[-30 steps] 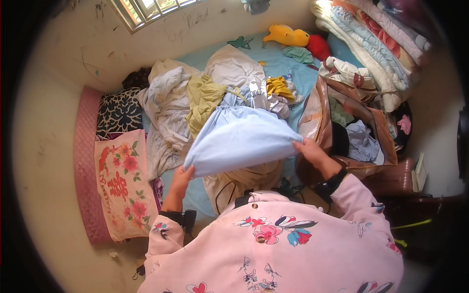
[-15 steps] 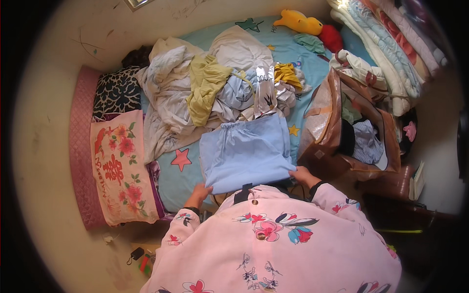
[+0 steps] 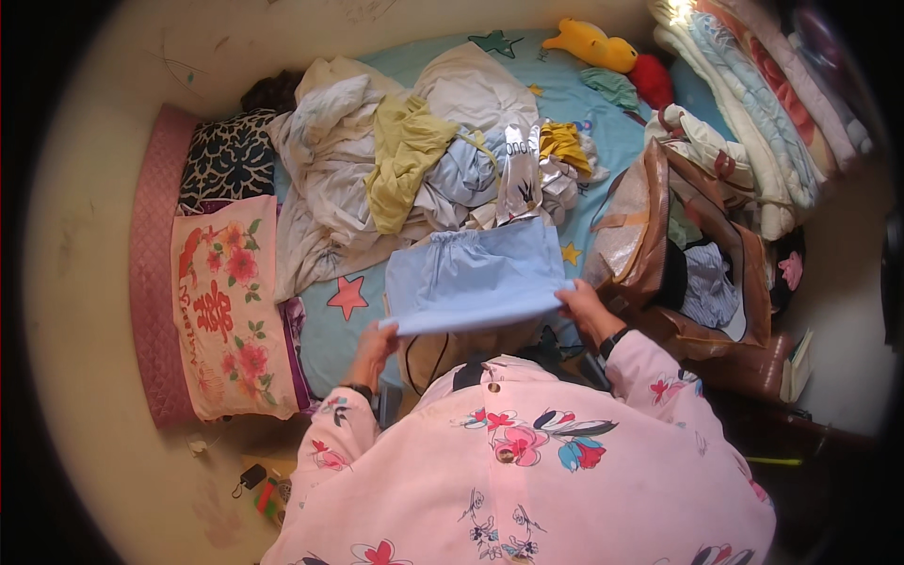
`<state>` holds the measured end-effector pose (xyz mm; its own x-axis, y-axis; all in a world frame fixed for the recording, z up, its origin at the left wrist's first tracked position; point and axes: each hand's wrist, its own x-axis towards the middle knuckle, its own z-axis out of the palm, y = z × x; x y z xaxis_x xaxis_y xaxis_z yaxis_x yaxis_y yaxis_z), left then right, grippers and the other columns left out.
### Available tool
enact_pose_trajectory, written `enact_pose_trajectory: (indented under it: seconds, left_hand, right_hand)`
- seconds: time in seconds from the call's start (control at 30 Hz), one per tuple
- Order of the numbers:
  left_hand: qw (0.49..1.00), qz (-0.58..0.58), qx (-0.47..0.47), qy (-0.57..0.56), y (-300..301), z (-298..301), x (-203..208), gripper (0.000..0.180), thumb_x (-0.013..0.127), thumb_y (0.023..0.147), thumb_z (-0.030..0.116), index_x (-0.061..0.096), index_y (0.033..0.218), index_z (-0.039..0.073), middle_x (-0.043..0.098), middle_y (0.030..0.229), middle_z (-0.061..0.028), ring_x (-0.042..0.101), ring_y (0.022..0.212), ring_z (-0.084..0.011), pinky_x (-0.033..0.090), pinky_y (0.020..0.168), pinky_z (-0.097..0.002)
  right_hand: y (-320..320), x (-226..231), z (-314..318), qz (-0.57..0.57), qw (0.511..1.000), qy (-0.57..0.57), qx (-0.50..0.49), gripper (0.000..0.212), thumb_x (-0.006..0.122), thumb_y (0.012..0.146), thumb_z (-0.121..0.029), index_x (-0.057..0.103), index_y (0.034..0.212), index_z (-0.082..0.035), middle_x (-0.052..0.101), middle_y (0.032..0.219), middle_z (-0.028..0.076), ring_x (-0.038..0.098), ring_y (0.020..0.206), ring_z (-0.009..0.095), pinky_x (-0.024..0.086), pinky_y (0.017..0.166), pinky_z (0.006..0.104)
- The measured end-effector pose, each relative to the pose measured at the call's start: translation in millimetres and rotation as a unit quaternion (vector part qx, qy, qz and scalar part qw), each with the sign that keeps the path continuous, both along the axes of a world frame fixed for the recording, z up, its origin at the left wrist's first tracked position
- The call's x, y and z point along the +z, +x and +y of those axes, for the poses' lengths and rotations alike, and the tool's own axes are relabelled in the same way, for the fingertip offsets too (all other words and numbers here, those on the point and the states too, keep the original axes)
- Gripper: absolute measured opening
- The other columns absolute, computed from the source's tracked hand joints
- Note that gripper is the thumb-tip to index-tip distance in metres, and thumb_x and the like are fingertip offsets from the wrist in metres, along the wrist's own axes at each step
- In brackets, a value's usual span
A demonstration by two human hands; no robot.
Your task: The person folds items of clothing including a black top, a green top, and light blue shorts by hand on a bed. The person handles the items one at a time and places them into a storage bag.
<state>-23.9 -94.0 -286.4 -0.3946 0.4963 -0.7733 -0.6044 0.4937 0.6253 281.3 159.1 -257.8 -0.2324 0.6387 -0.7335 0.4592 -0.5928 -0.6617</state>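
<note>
A light blue garment with a gathered elastic waistband (image 3: 476, 273) lies at the bed's near edge, its waistband on the far side. My left hand (image 3: 375, 348) pinches its near left corner. The near right corner is gripped in my right hand (image 3: 586, 309). Between my hands the near edge is drawn straight and raised, with the bed's side showing below it. Just beyond the waistband are a white printed piece (image 3: 520, 174) and a heap of crumpled clothes, among them a yellow-green garment (image 3: 403, 160).
A pink floral pillow (image 3: 235, 311) and a black patterned pillow (image 3: 226, 160) lie at the left. To the right stands an open brown bag (image 3: 626, 235) with clothes inside. Folded quilts (image 3: 744, 113) are stacked behind it. A yellow plush toy (image 3: 589, 45) rests at the back.
Both hands have moved forward, away from my body, carrying the garment's near edge up and toward its waistband. Less of the garment's length shows now. The view has shifted slightly.
</note>
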Motion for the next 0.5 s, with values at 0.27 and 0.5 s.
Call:
enact_pose_trajectory:
  seconds: [0.27, 0.5]
  left_hand:
    - [0.952, 0.156, 0.134, 0.226, -70.0, 109.4, 144.0, 0.03, 0.053, 0.076, 0.004, 0.041, 0.103, 0.012, 0.053, 0.085, -0.0024, 0.052, 0.062, -0.0098, 0.045, 0.052, -0.0219]
    - [0.964, 0.157, 0.001, 0.213, -40.7, 47.5, 149.7, 0.017, 0.054, 0.077, 0.004, 0.057, 0.093, 0.007, 0.055, 0.081, -0.0019, 0.053, 0.065, -0.009, 0.045, 0.057, -0.0207]
  right_hand:
    - [-75.2, 135.8, 81.5, 0.233, 0.951, 0.205, -0.009, 0.047, 0.054, 0.076, -0.009, 0.038, 0.119, -0.017, 0.048, 0.094, 0.002, 0.047, 0.074, 0.009, 0.042, 0.056, 0.0218]
    - [-35.6, 166.0, 33.7, 0.182, 0.948, 0.25, 0.074, 0.03, 0.052, 0.078, -0.009, 0.052, 0.107, -0.015, 0.051, 0.091, -0.004, 0.046, 0.071, 0.004, 0.041, 0.056, 0.0184]
